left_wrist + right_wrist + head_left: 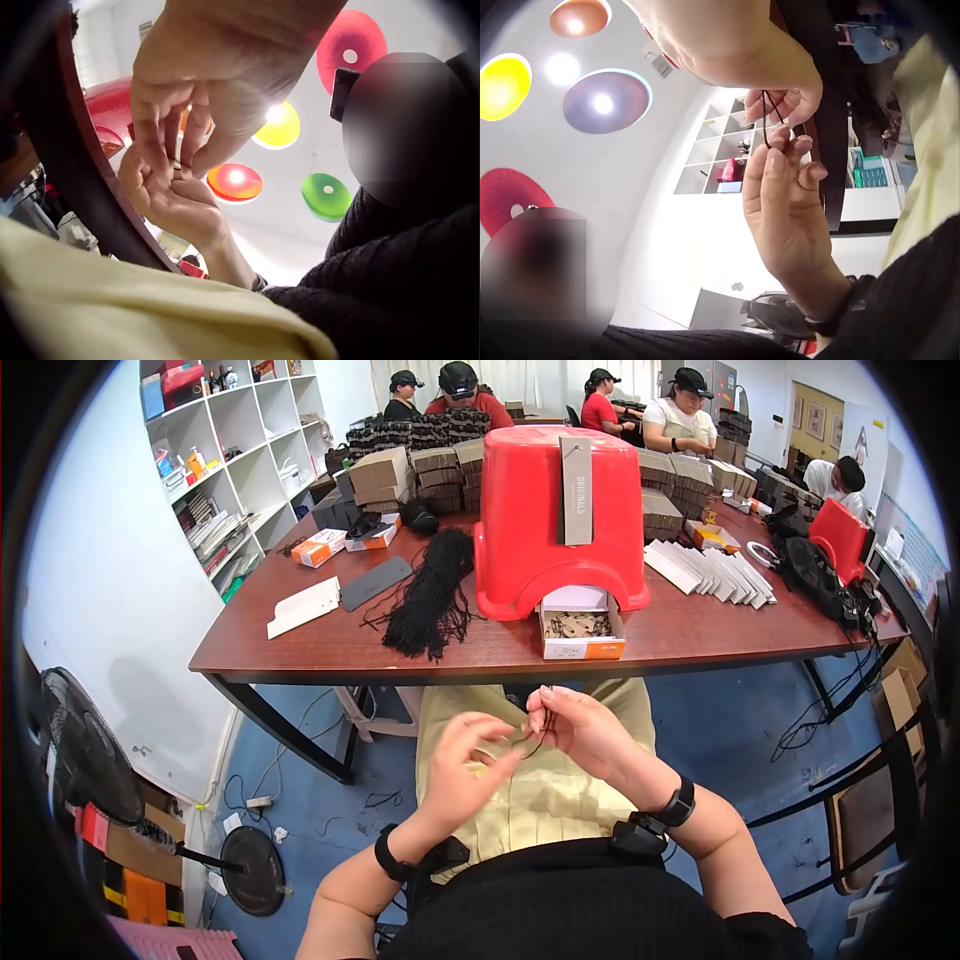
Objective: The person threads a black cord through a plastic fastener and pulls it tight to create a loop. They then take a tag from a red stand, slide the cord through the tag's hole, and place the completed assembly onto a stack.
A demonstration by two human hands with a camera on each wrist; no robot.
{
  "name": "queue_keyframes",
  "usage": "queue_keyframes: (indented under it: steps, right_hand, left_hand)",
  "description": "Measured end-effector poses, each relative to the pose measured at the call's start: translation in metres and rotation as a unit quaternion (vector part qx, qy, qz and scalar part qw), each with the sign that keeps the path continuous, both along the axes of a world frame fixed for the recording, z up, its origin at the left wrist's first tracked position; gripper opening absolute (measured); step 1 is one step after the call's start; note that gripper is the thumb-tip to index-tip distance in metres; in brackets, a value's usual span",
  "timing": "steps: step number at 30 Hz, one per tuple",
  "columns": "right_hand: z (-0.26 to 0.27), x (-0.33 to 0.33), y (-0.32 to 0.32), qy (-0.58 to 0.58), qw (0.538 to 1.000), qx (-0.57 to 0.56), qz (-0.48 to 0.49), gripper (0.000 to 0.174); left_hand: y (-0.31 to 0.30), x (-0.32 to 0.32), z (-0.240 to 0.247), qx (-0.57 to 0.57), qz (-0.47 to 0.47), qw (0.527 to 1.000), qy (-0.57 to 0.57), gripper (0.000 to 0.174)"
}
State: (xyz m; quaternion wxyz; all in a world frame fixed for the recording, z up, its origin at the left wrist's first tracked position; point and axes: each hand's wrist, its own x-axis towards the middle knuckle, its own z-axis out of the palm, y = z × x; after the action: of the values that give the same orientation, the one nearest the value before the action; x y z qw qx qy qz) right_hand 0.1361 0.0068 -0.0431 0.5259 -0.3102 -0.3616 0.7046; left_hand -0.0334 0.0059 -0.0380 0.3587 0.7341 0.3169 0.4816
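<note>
Nearest us, the black top (530, 910) is filling the foreground, and beyond it both hands are meeting above the yellow cloth (520, 815), just short of the worktop (350, 645). The thin black cord (766, 124) is running between them: the right hand (595, 740) is pinching its upper part, fingers bending inward, while the left hand (462, 768) is pinching lower down at the thumb tip, its other fingers curving loosely. It's looking light, soft and limp, so fingertips near its ends are probably giving the surest hold. Behind, the black bundle (435, 595) is lying beside the red stool (515, 490).
</note>
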Motion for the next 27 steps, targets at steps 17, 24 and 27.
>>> queue_keyframes:
  steps: [17, 24, 27]
  right_hand:
    - [0.012, 0.001, -0.022, -0.31, 0.929, 0.188, 0.069, 0.026]
    - [0.016, 0.005, -0.027, -0.316, 0.926, 0.188, 0.084, 0.026]
    - [0.017, 0.006, -0.028, -0.316, 0.925, 0.191, 0.087, 0.027]
  left_hand:
    - [0.024, 0.025, 0.03, -0.329, -0.201, 0.899, -0.209, 0.019]
    - [0.028, 0.026, 0.038, -0.332, -0.213, 0.862, -0.318, 0.019]
    - [0.031, 0.024, 0.04, -0.376, -0.206, 0.823, -0.372, 0.019]
